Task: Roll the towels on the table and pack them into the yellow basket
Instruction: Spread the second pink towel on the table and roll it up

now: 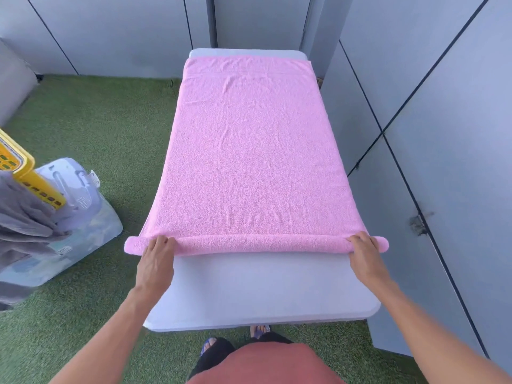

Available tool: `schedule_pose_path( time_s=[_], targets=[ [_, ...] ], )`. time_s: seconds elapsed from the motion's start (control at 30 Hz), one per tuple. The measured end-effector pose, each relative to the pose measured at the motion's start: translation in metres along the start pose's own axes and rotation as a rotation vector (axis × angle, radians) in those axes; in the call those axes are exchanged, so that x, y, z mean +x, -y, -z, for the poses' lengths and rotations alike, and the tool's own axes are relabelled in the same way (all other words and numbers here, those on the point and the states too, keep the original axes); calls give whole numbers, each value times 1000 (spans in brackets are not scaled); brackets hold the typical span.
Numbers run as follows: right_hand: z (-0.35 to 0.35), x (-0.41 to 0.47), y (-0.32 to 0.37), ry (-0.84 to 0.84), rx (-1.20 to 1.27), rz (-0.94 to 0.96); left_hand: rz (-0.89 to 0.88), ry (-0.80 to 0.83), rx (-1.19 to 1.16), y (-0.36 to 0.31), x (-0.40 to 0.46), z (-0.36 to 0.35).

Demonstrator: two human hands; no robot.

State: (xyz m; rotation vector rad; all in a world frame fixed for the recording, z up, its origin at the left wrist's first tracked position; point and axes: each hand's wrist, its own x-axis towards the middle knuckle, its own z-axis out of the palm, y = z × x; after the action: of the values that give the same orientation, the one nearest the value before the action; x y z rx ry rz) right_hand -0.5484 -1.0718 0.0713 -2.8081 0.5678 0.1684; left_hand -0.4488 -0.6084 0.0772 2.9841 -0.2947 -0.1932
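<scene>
A pink towel [249, 151] lies flat along the white table [260, 289], with its near end wound into a thin roll [257, 245] across the table's width. My left hand [156, 259] grips the roll near its left end, fingers curled over the top. My right hand [364, 253] grips it near the right end the same way. The yellow basket [25, 173] stands at the far left edge of the view, with grey towels [22, 223] hanging from it.
A clear plastic storage box [80, 217] sits on the green artificial grass [97, 128] under the basket. Grey panelled walls close in behind and on the right of the table. My feet show below the table's near edge.
</scene>
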Motion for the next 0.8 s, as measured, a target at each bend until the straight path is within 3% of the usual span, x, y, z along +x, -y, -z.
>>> schedule_pose_path(
  time_s=[0.1,0.2,0.3,0.37,0.43,0.6,0.8],
  targets=[
    [9,2,-4,119,-89,56,36,86,-37,10,8,6],
    [21,-3,-16,352,-147,15,41,303,6,20,6,13],
    [35,-6,-21,517,144,-135,110,469,-136,29,8,22],
    [40,-2,-19,427,384,-215,181,417,-366,35,14,23],
    [36,2,-14,195,428,-252,227,267,-477,34,16,24],
    [6,-26,-1,-161,-24,-69,9,-164,8,9,-13,12],
    [-10,-39,-7,-88,-67,51,-54,-71,43,7,-34,-20]
  ],
)
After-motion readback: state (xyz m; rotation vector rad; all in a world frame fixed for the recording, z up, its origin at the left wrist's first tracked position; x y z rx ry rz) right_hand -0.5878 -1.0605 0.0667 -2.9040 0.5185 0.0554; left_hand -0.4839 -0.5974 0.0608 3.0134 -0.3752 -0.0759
